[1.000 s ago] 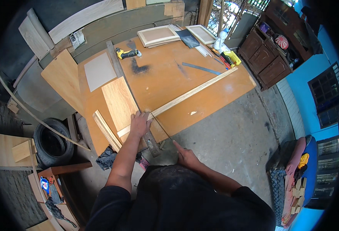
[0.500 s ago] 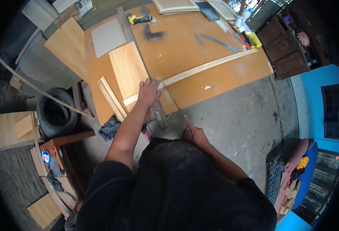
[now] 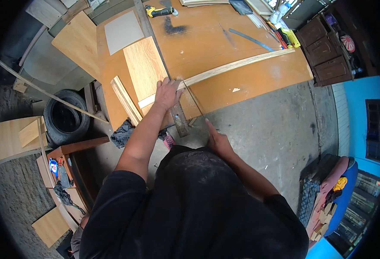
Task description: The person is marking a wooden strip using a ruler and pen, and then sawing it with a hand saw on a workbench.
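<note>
My left hand [image 3: 167, 93] is pressed with curled fingers on a long pale wooden strip [image 3: 226, 67], which lies across a wood-grain board [image 3: 141, 62] and a dark straight bar [image 3: 180, 123] on the orange worktable [image 3: 254, 88]. My right hand [image 3: 218, 142] is closed round the handle of a thin-bladed saw [image 3: 194, 100], index finger pointing along it; the handle is mostly hidden by the hand. The blade meets the strip just right of my left hand. Shorter strips [image 3: 125, 100] lie at the table's left.
A drill [image 3: 156, 11], gray sheet [image 3: 123, 32], ruler [image 3: 251, 39] and tools [image 3: 291, 38] lie farther back. A tire [image 3: 66, 129], leaning boards [image 3: 75, 45] and long thin pole [image 3: 52, 95] stand left, a wooden cabinet [image 3: 328, 52] back right, cushions [image 3: 330, 185] lower right.
The view has tilted, so the table sits higher in the picture. My left hand stays on the strip; my right hand, still holding the saw, has shifted slightly along the blade's line.
</note>
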Demonstrator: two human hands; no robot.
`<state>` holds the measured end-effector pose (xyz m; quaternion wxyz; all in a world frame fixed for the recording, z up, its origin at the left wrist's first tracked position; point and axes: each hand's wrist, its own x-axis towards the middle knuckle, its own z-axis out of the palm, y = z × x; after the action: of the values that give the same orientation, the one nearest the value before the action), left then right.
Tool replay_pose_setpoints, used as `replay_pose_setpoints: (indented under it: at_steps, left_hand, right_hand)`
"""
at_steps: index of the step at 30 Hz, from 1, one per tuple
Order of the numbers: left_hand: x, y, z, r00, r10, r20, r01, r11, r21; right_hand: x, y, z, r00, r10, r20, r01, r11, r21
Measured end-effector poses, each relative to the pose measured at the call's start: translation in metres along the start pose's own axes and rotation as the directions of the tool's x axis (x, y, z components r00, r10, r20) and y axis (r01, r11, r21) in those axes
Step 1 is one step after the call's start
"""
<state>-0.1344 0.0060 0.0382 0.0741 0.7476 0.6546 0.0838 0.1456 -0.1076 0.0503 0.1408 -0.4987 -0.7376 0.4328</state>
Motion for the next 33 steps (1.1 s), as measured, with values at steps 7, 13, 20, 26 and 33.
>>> replay_pose_setpoints:
  at_steps: [7, 13, 20, 26, 33]
  left_hand:
    - [0.003, 0.001, 0.007, 0.998, 0.039, -0.048, -0.042, 0.998, -0.057]
    - [0.0, -0.003, 0.008, 0.993, 0.047, -0.11, -0.058, 0.994, -0.097]
    - [-0.002, -0.007, 0.013, 0.993, 0.039, -0.113, -0.047, 0.997, -0.065]
    - [0.004, -0.002, 0.017, 0.994, 0.055, -0.091, -0.057, 0.998, -0.026]
    - [0.0, -0.008, 0.017, 0.995, 0.043, -0.092, -0.047, 0.998, -0.049]
  right_hand:
    - [0.057, -0.01, 0.009, 0.996, -0.059, -0.07, 0.059, 0.998, -0.011]
    - [0.048, -0.017, 0.004, 0.993, -0.08, -0.084, 0.079, 0.997, -0.014]
    - [0.019, -0.031, -0.011, 1.0, 0.022, 0.018, -0.022, 1.0, 0.011]
    - [0.082, -0.009, 0.015, 0.969, -0.19, -0.155, 0.182, 0.981, -0.066]
    - [-0.009, 0.002, 0.002, 0.998, 0.059, 0.017, -0.059, 0.998, -0.004]
